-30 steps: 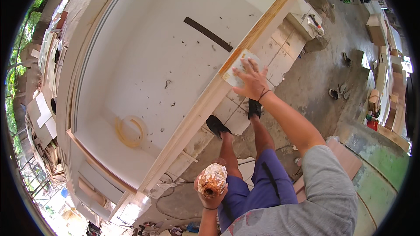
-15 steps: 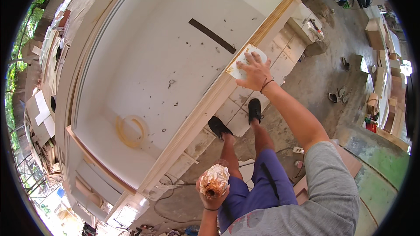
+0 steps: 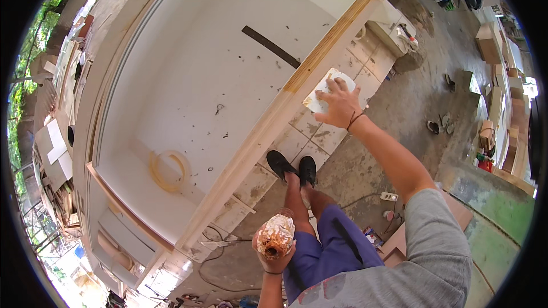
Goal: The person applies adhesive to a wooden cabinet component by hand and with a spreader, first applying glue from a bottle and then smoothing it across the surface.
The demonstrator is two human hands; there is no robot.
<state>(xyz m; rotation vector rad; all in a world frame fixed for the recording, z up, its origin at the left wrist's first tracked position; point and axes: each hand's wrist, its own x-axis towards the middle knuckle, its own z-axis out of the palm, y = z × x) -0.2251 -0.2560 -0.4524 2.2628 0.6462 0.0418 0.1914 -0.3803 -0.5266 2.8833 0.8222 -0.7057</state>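
My left hand (image 3: 274, 256) is closed around a bottle (image 3: 276, 235) crusted with whitish and brown dried residue, its dark opening facing up. Beyond it on the right, my right hand (image 3: 341, 102) grips a flat white squarish piece (image 3: 328, 88) with yellowish stains, its fingers spread across the top. This piece is just outside the near edge strip (image 3: 251, 136) of a large white-lined wooden cabinet frame. The far stretch of the strip looks darker yellow (image 3: 334, 35), as if coated; the part nearer me is pale.
Inside the white cabinet lie a dark flat strip (image 3: 270, 47), a yellowish roll of edging (image 3: 169, 171) and scattered bits. My black shoes (image 3: 281, 165) stand on floor tiles beside it. A cable (image 3: 214, 271) and a white socket block (image 3: 389, 196) are on the floor.
My right hand has drawn the white piece off the edge strip, toward the outer side. My feet have shifted left and closer together. The left hand still holds the bottle.
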